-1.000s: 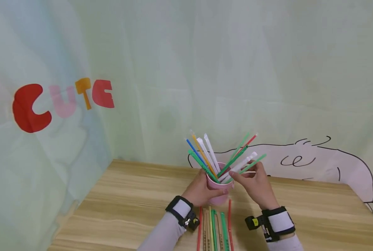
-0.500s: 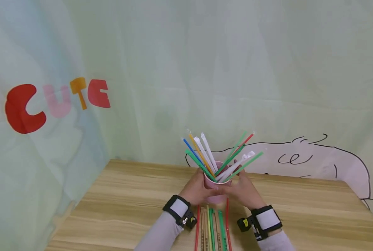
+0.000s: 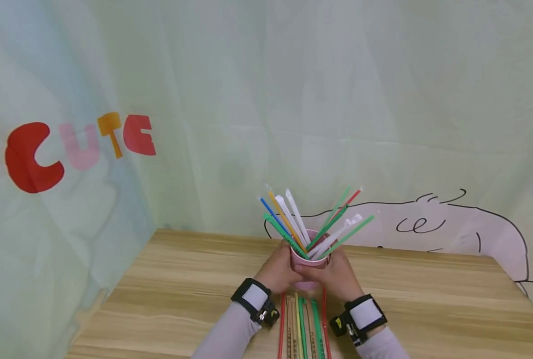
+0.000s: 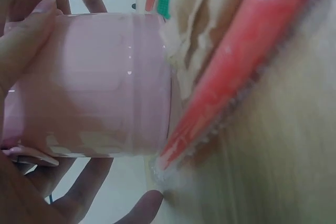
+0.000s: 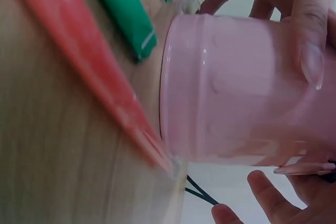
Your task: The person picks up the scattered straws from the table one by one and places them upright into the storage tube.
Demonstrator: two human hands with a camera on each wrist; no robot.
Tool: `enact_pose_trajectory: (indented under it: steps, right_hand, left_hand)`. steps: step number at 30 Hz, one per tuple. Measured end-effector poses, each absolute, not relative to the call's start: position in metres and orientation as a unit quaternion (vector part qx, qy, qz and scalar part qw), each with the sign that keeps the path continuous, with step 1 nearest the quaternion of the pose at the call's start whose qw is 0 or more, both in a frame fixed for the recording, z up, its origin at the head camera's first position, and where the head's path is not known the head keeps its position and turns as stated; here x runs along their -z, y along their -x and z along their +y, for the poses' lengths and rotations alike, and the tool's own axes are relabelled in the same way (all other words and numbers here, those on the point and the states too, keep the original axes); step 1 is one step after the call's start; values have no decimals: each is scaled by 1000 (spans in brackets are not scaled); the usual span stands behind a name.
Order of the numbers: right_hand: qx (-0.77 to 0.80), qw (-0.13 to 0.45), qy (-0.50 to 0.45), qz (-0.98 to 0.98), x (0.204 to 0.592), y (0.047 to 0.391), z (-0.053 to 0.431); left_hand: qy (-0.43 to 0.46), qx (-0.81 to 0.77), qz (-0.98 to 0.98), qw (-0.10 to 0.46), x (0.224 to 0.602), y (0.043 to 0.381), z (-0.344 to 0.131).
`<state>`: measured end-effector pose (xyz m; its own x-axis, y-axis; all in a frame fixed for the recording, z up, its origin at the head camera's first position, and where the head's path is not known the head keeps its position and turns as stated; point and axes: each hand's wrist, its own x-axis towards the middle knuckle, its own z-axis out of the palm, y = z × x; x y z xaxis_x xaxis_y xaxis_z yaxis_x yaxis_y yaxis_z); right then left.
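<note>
Pink bucket (image 4: 100, 85) holds splayed straws (image 3: 326, 229)

"What sort of place would you call this?"

"A makeshift filming corner, I'd say. Pale printed cloth (image 3: 338, 99) hangs behind the wood-grain table (image 3: 194, 279) and down its left side, creases and all."

"Printed with what?"

"Bright letters (image 3: 82, 162) spelling CUTE, and a white cartoon figure (image 3: 463, 232) outlined in black along the table's back edge."

"Why filming, though?"

"Look at the left wrist camera (image 3: 268, 315) and the right wrist camera (image 3: 339, 325), strapped on over the working person's wrists."

"Home, office or lab?"

"Can't tell; cloth covers the view beyond the table."
</note>
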<state>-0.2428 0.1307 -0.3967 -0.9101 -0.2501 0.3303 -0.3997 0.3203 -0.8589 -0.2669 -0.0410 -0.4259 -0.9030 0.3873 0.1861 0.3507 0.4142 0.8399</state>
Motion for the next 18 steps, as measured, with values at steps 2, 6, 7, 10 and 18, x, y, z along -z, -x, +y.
enact_pose_trajectory:
  steps: [2,6,7,10,18]
  right_hand:
    - [-546,66,-187,-814,405,247,133]
    - [-562,51,-169,-808,414,253,135]
    - [-569,47,-170,-803,415,254,135]
    - [-581,30,-180,-793,417,255,135]
    - [-587,15,-188,-787,421,256,133]
  left_hand:
    - [-218,-489,844,19,425,267,-40]
    - [-222,-481,848,14,424,268,-38]
    - [-224,-481,848,12,424,268,-38]
    - [-224,-476,850,7,424,268,-39]
    - [-215,-454,865,8,421,264,-43]
